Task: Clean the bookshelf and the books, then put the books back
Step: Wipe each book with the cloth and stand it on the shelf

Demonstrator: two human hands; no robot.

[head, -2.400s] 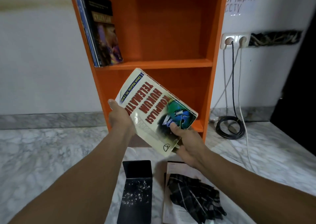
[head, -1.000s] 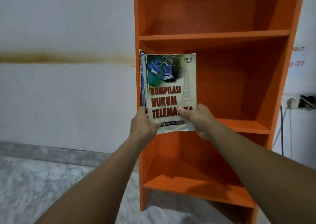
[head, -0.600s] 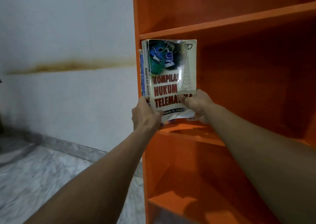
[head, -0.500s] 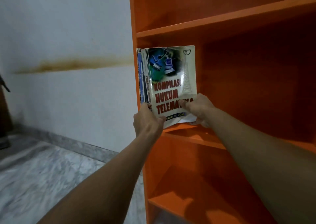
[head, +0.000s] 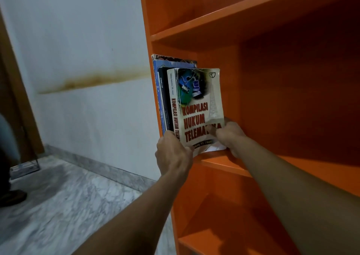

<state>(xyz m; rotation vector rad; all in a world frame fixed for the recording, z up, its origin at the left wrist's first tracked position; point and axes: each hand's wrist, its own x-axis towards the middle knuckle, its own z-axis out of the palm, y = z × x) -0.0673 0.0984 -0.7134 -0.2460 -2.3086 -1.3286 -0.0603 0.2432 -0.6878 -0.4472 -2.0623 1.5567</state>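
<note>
The cream book "Kompilasi Hukum Telematika" (head: pixel 196 106) stands upright at the left end of the middle board of the orange bookshelf (head: pixel 272 103). It leans against several books (head: pixel 162 91) packed along the left wall. My left hand (head: pixel 173 155) grips its lower spine corner. My right hand (head: pixel 228 134) holds its lower right corner, thumb across the cover. The book's bottom edge meets the front of the board.
The shelf boards above (head: pixel 243 15) and below (head: pixel 224 241) hold nothing in view. A white wall (head: pixel 87 60) with a brown stain lies left. The marble floor (head: pixel 48 206) runs to a dark doorway; a person's shoe (head: pixel 11 197) stands at the far left.
I lifted the book from near the floor up to the middle shelf, turned it upright and slid it in beside the other books. Both hands have kept their hold.
</note>
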